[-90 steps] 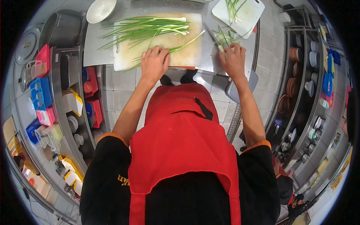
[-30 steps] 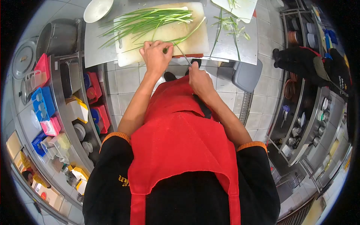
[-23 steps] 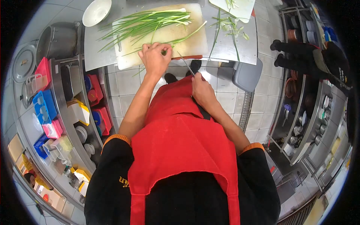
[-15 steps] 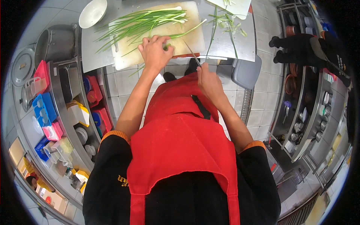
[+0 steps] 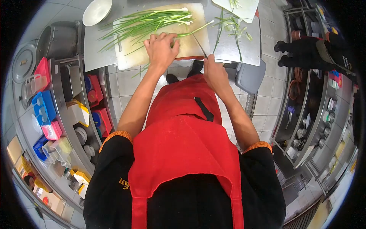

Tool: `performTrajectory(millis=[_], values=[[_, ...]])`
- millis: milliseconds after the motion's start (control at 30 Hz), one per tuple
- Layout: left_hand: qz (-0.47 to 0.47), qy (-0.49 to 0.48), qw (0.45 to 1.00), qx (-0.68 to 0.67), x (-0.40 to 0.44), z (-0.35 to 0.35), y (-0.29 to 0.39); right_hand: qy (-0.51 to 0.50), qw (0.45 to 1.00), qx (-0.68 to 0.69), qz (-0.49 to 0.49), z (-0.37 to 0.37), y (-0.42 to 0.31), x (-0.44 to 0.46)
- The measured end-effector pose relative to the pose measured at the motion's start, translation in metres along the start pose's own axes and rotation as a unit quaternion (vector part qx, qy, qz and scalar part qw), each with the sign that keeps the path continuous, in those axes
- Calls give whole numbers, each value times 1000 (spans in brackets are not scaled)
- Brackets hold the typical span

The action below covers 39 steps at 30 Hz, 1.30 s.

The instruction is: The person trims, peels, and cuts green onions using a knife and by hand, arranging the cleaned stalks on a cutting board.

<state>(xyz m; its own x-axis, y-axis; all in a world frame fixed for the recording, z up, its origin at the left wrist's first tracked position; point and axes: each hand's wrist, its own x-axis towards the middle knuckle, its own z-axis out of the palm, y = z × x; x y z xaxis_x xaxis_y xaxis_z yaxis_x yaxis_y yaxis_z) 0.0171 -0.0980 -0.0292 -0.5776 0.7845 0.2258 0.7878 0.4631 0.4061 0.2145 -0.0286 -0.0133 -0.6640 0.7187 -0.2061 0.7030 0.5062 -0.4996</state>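
Note:
My left hand (image 5: pixel 161 50) is closed over a single spring onion (image 5: pixel 202 28), pressing it on the cutting board (image 5: pixel 187 52). The onion's pale end sticks out to the right, past the board's edge. In my right hand (image 5: pixel 216 75) is a knife (image 5: pixel 199 45), its handle mostly hidden by my fingers. The blade points up and left, with its tip at the onion's stalk; whether it touches, I cannot tell. Beyond my left hand, a bunch of spring onions (image 5: pixel 156 20) lies across the board, white ends to the right.
A white bowl (image 5: pixel 97 12) stands at the table's back left. Trimmed leaves and scraps (image 5: pixel 236 27) lie on the steel table (image 5: pixel 249 49) at right, near a second white board (image 5: pixel 249 11). Below is a grey lidded bin (image 5: pixel 250 76). Another person (image 5: pixel 316 51) stands at far right.
The knife tip has moved up and right to the single onion's stalk. My left hand sits slightly farther right, still over the onion. The view has shifted a little.

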Motion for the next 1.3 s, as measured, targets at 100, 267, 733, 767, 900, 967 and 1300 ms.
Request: performTrajectory(millis=[100, 267, 733, 767, 900, 967, 1300], values=[[30, 43, 999, 5, 3, 8, -1, 4, 1000, -6, -7, 2, 1, 1], [37, 77, 995, -52, 3, 20, -5, 1, 1000, -4, -3, 2, -4, 3], [69, 111, 989, -67, 0, 28, -12, -40, 998, -13, 44, 2, 10, -22], [76, 106, 988, -77, 0, 27, -12, -39, 998, -4, 41, 0, 11, -23], [88, 105, 986, -94, 0, 23, -12, -13, 997, 64, 38, -7, 5, -19], [83, 92, 986, -108, 0, 21, -11, 30, 979, 197, 28, -9, -2, -11], [51, 138, 947, -285, 4, 14, -19, 92, 976, 168, -101, 5, -26, 84]])
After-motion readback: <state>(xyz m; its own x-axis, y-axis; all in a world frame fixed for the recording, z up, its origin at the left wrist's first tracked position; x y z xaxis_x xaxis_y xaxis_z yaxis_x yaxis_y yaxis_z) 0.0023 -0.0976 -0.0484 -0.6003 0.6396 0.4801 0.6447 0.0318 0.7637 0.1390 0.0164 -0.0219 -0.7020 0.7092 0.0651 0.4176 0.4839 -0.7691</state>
